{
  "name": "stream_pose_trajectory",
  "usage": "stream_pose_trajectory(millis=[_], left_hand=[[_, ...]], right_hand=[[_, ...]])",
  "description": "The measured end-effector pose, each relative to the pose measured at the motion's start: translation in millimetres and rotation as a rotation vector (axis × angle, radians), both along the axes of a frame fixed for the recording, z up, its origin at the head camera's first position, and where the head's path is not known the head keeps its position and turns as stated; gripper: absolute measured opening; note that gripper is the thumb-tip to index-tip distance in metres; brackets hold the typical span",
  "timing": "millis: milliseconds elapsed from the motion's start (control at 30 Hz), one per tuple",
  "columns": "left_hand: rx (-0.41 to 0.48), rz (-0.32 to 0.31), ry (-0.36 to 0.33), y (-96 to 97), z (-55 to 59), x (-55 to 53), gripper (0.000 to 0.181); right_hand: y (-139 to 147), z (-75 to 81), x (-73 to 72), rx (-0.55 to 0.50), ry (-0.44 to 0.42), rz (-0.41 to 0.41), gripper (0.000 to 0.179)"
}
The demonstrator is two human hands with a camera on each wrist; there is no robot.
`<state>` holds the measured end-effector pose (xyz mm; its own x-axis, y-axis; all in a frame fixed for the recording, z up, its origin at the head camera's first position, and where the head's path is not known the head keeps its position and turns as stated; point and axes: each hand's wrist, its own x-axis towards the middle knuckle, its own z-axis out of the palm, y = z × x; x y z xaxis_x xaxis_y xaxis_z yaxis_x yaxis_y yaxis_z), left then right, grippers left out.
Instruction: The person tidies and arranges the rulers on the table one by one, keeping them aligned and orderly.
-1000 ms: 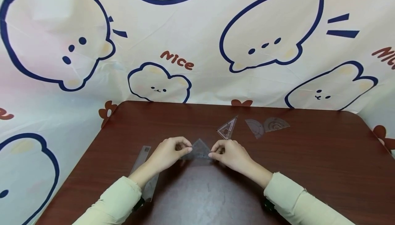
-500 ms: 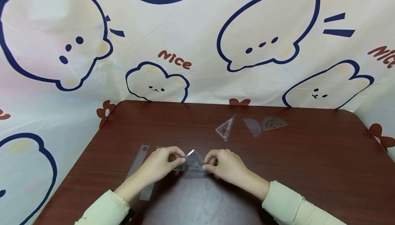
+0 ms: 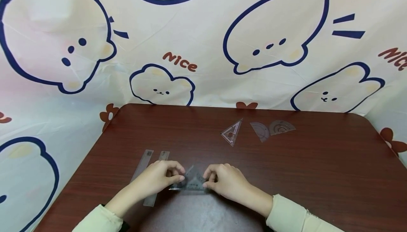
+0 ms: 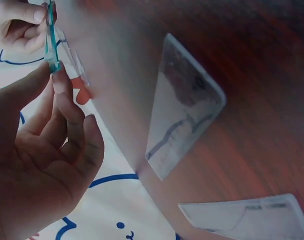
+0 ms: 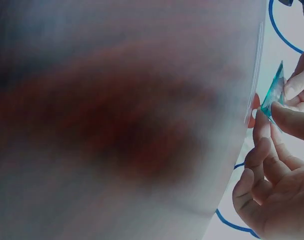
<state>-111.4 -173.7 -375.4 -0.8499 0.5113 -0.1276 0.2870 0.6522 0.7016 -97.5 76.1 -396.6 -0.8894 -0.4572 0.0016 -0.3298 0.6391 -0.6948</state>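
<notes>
A clear triangular set square (image 3: 194,182) is held between both hands over the near middle of the table, its long edge toward me. My left hand (image 3: 158,177) pinches its left corner between thumb and fingers. At the opposite corner, my right hand (image 3: 226,182) has the same kind of pinch. The left wrist view shows the set square (image 4: 51,42) nearly edge-on, raised off the tabletop. In the right wrist view the set square (image 5: 275,95) looks greenish between the fingertips. Under the left forearm lie two clear straight rulers, an outer ruler (image 3: 143,162) and an inner ruler (image 3: 164,155), both partly covered.
Farther back on the brown table (image 3: 286,175) lie another set square (image 3: 232,132) with a cut-out, a clear protractor (image 3: 260,131) and a second protractor (image 3: 281,127). A cartoon-printed cloth (image 3: 210,41) hangs behind the table's far edge.
Both hands have drawn the set square toward me and slightly left. The inner ruler's far end now shows past the left hand. The things at the back lie as before.
</notes>
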Motion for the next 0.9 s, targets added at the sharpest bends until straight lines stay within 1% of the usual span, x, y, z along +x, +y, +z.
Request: stream_pose_trajectory(millis=[67, 167, 300, 500, 633, 800, 900], left_hand=[[0.003, -0.013, -0.002, -2.0, -0.2, 1.5, 0.013], [-0.004, -0.015, -0.010, -4.0, -1.4, 4.0, 0.012], [-0.011, -0.024, -0.024, -6.8, -3.3, 7.5, 0.012], [-0.007, -0.058, -0.051, -12.6, -2.7, 10.6, 0.017], [-0.019, -0.078, -0.062, -16.0, -2.4, 12.3, 0.018], [-0.026, -0.103, -0.111, -18.3, -4.2, 15.2, 0.021], [-0.042, -0.115, -0.105, -19.5, -5.2, 16.5, 0.023]], right_hand=[[-2, -0.7, 2.5, 0.003, 0.010, 0.005, 0.014], [-4, -1.5, 5.5, 0.012, 0.012, 0.014, 0.014], [-7, -2.0, 8.9, 0.032, 0.000, 0.022, 0.015], [-12, -0.2, 11.3, 0.067, -0.008, 0.047, 0.017], [-16, 0.9, 11.8, 0.105, 0.010, 0.067, 0.019], [-20, 1.7, 13.5, 0.164, 0.020, 0.089, 0.022], [-23, 2.8, 14.2, 0.184, 0.012, 0.102, 0.022]])
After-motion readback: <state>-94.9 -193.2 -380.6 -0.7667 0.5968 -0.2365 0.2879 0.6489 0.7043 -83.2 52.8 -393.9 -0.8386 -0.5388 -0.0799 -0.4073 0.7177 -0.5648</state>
